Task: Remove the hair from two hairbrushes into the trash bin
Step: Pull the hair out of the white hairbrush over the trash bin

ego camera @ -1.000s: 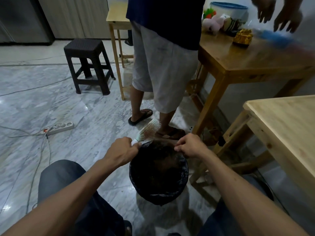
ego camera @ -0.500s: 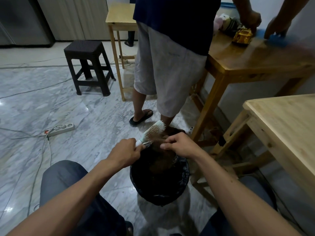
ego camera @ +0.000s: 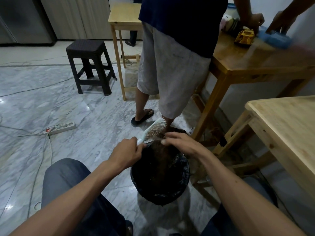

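A white hairbrush (ego camera: 154, 130) with pale bristles tilts up and to the right above the far rim of a black-lined trash bin (ego camera: 160, 188) on the floor between my knees. My left hand (ego camera: 127, 153) is closed around the brush's handle. My right hand (ego camera: 179, 142) reaches in from the right, its fingertips pinched at the lower bristles where a thin wisp of hair shows. Dark brown hair lies inside the bin. A second hairbrush is not visible.
A person in grey shorts and sandals (ego camera: 142, 115) stands just beyond the bin, hands on a wooden table (ego camera: 247, 65). A lighter wooden table (ego camera: 289, 126) is at my right. A black stool (ego camera: 88, 65), a power strip (ego camera: 63, 127) and cables lie on the marble floor.
My right hand moved from the bin's rim up to the brush bristles. The brush rose slightly. The standing person leaned onto the table and lowered both hands to it.
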`<state>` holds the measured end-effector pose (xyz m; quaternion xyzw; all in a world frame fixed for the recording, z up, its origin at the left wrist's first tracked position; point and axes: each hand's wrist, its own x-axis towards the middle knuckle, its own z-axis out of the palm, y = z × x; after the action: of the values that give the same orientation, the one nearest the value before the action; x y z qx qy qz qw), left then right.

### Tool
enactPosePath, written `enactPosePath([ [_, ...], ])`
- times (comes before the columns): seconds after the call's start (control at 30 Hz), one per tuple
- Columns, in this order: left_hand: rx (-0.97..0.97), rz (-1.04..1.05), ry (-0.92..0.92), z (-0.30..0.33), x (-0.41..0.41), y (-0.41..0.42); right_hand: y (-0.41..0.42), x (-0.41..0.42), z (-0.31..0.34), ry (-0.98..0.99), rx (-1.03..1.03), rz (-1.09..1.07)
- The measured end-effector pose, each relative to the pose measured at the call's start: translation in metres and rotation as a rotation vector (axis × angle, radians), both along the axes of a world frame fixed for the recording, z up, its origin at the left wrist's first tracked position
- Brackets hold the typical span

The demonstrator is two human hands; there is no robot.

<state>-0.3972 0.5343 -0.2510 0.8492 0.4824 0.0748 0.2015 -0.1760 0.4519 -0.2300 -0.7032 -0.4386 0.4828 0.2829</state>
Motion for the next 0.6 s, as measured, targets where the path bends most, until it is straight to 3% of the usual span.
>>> enactPosePath([
  [0.13,0.044,-0.049,-0.008,0.004,0.007,-0.006,0.004,-0.012,-0.002,-0.011,0.071,-0.014],
  [0.23,0.046,0.001,0.0,0.005,0.006,0.0,0.005,-0.011,-0.009,-0.143,0.127,0.003],
  [0.43,-0.034,0.233,-0.039,0.002,-0.012,0.022,-0.008,0.014,-0.004,-0.385,-0.006,0.167],
  [0.6,0.01,0.131,-0.001,-0.001,-0.012,0.017,-0.007,0.016,-0.004,-0.213,-0.054,0.128],
])
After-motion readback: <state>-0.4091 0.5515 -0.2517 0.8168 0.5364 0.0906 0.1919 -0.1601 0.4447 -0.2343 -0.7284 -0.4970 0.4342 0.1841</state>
